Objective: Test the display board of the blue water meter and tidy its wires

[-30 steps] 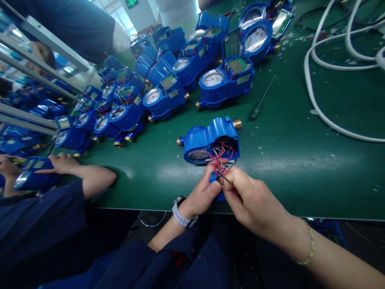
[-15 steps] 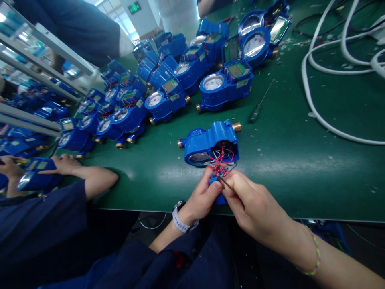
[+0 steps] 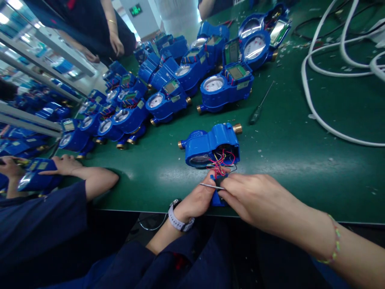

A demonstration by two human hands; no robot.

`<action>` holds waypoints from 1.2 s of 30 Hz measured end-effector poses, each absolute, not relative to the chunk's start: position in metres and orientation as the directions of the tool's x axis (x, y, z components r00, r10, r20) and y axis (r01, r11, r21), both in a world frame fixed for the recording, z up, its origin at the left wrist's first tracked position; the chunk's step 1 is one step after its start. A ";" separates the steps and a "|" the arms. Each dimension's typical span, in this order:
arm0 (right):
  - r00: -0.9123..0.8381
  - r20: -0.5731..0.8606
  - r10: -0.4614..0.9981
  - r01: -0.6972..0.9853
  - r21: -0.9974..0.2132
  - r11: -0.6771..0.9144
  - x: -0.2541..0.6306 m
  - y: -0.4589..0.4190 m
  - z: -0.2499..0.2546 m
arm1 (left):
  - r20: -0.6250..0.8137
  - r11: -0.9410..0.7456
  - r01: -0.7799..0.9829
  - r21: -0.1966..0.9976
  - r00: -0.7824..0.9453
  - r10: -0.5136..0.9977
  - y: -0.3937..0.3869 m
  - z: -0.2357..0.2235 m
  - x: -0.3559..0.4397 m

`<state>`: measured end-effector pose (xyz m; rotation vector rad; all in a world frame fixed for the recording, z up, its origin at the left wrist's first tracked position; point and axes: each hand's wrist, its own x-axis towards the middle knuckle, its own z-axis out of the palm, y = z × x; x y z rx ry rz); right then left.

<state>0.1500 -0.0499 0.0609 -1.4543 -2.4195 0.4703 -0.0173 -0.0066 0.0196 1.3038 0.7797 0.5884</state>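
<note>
Surface: green surface (image 3: 300, 160) carried rows of blue water meters (image 3: 168, 102).
Open meter: lay at the near edge (image 3: 210, 144), wires (image 3: 221, 159) spilling out.
Left hand: (image 3: 200, 198) fingers pinched a small blue part (image 3: 217, 198).
Right hand: (image 3: 255, 198) fingers pinched a thin metal tool (image 3: 210, 186).

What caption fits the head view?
Both hands, left hand and right hand, work a thin tool at the wiring of an open blue water meter.

Blue water meter (image 3: 210, 145) lies on the green bench near its front edge, brass couplings at both ends, dial facing the worker. Its housing is open, with red, yellow and dark wires (image 3: 221, 159) spilling out toward a small blue part (image 3: 216, 197) at the bench edge. A thin metal pin (image 3: 210, 186) lies level across that part.
</note>
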 end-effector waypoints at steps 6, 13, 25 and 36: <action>-0.634 0.055 0.772 0.723 -0.313 0.616 0.155 -0.029 0.074 | -0.159 0.169 0.048 0.985 0.652 0.742 -0.005 0.023 -0.017; -0.615 0.166 0.770 0.598 -0.538 0.594 0.152 -0.020 0.067 | -0.166 0.245 -0.044 0.968 0.619 0.768 -0.011 0.021 -0.019; -0.434 0.196 0.879 0.390 -0.839 0.379 0.160 -0.040 0.070 | -0.403 0.501 -0.095 0.860 0.475 0.782 -0.007 0.009 -0.028; 0.081 -0.643 0.762 -0.504 -0.686 -0.525 0.187 -0.094 0.033 | -0.298 0.700 -0.260 0.665 0.767 0.568 0.005 0.007 -0.052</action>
